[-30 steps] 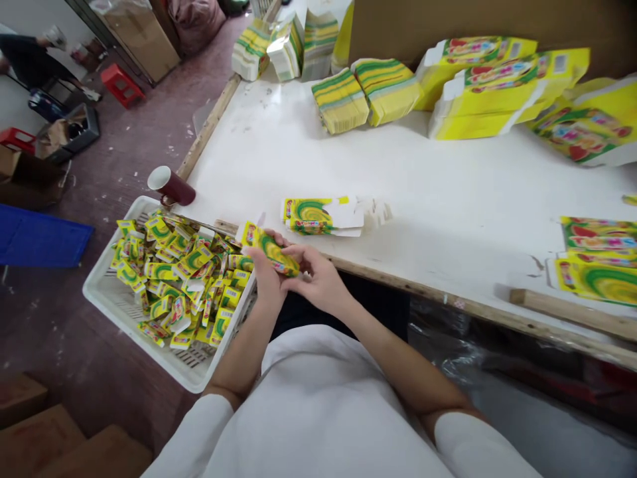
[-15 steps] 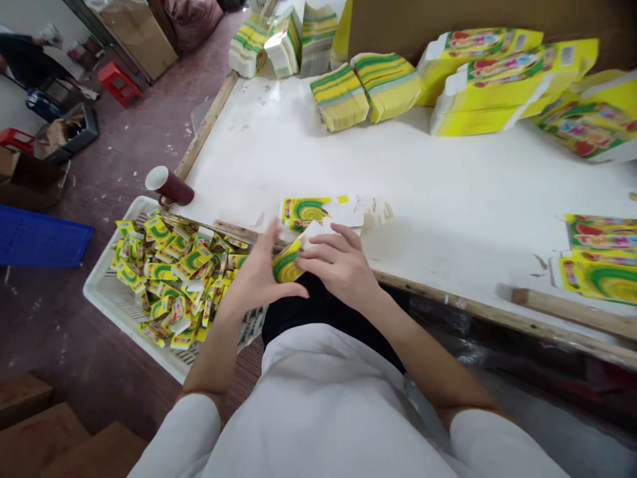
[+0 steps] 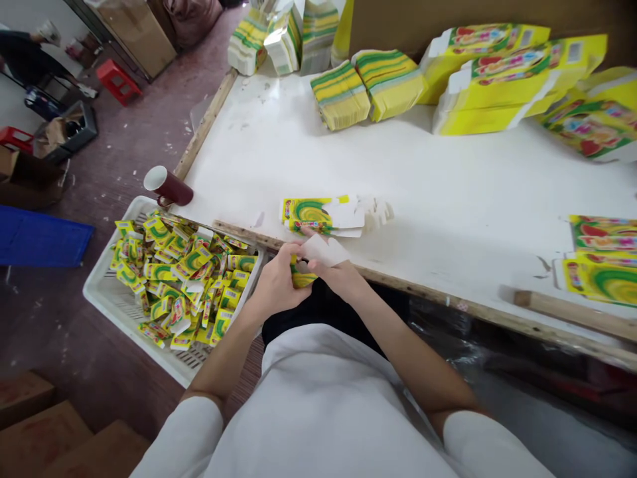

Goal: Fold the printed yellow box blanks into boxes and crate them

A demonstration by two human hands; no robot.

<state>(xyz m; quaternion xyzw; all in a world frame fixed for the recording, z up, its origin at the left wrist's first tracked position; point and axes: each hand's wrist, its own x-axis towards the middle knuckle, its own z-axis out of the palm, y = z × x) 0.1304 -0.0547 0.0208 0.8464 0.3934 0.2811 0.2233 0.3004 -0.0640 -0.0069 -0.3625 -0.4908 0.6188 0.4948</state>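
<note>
Between my hands, at the table's front edge, is a small yellow and green carton (image 3: 302,279) with a white flap standing up. My left hand (image 3: 279,282) is closed around its printed body from the left. From the right, my right hand (image 3: 338,275) grips the carton by its white end, the thumb lying over it. Just beyond my hands, flat cartons (image 3: 311,211) lie in a small fanned pile on the white table. Left of my left hand stands a white plastic basket (image 3: 107,302) holding many small yellow and green cartons (image 3: 192,262).
A maroon mug (image 3: 174,188) leans at the table's left edge. Stacks of flat cartons (image 3: 341,96) and larger yellow boxes (image 3: 497,99) line the back. Another carton pile (image 3: 602,275) and a wooden strip (image 3: 572,311) lie right. A person (image 3: 34,56) is far left.
My left hand was spread open beside the carton and has closed around it. My right hand has moved slightly down and now holds the white end.
</note>
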